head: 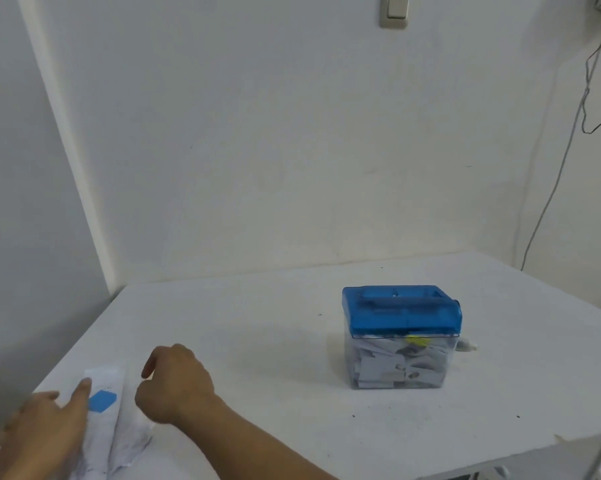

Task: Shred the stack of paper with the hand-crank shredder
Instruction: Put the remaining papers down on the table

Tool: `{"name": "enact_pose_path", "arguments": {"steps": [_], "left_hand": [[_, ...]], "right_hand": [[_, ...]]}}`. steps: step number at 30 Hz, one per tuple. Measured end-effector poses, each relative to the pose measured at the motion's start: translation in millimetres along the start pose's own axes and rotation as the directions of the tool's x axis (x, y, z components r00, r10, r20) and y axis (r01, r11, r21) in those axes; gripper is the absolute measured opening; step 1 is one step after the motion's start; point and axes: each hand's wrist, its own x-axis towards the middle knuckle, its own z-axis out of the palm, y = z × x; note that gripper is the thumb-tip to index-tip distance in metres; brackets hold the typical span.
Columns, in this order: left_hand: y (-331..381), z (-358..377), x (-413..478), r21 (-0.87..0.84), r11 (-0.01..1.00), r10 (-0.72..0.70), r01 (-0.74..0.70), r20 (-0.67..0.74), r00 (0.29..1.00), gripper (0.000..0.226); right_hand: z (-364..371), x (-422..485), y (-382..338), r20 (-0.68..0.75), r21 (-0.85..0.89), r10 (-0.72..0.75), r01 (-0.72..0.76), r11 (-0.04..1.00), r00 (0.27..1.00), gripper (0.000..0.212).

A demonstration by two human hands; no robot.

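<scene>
The hand-crank shredder (401, 336) stands on the white table (257, 341), right of the middle. It has a blue top and a clear bin full of paper shreds, and its white crank handle (467, 346) sticks out on the right side. A white paper (106, 427) with a blue patch lies at the table's front left, folded lengthwise. My left hand (46, 431) rests on it with the index finger stretched out beside the blue patch. My right hand (174, 382) is over the paper's right edge with its fingers curled downward; I cannot see whether they pinch the sheet.
A white wall rises behind the table, with a corner at the left. Thin cables (590, 98) hang down the wall at the right. The table's right front corner (569, 441) is close by, with a frame below it.
</scene>
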Motion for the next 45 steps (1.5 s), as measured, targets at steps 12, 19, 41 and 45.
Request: {"name": "enact_pose_path", "arguments": {"steps": [12, 19, 41, 45], "left_hand": [[267.4, 45.9, -251.5, -0.498, 0.775, 0.567, -0.390, 0.274, 0.777, 0.039], [308.0, 104.3, -308.9, -0.466, 0.871, 0.455, -0.154, 0.650, 0.609, 0.075], [286.7, 128.1, -329.3, -0.553, 0.831, 0.429, 0.062, 0.708, 0.561, 0.047], [284.5, 122.2, -325.4, -0.554, 0.818, 0.442, 0.152, 0.776, 0.450, 0.053]], "right_hand": [[-232.3, -109.7, 106.4, -0.613, -0.248, -0.071, -0.106, 0.963, 0.787, 0.019], [-281.4, -140.9, 188.2, -0.637, -0.066, 0.255, -0.381, 0.922, 0.728, 0.045], [-279.7, -155.4, 224.6, -0.415, 0.026, 0.185, -0.192, 0.981, 0.891, 0.051], [-285.3, -163.2, 234.2, -0.363, 0.118, 0.166, -0.131, 0.984, 0.917, 0.059]]}}
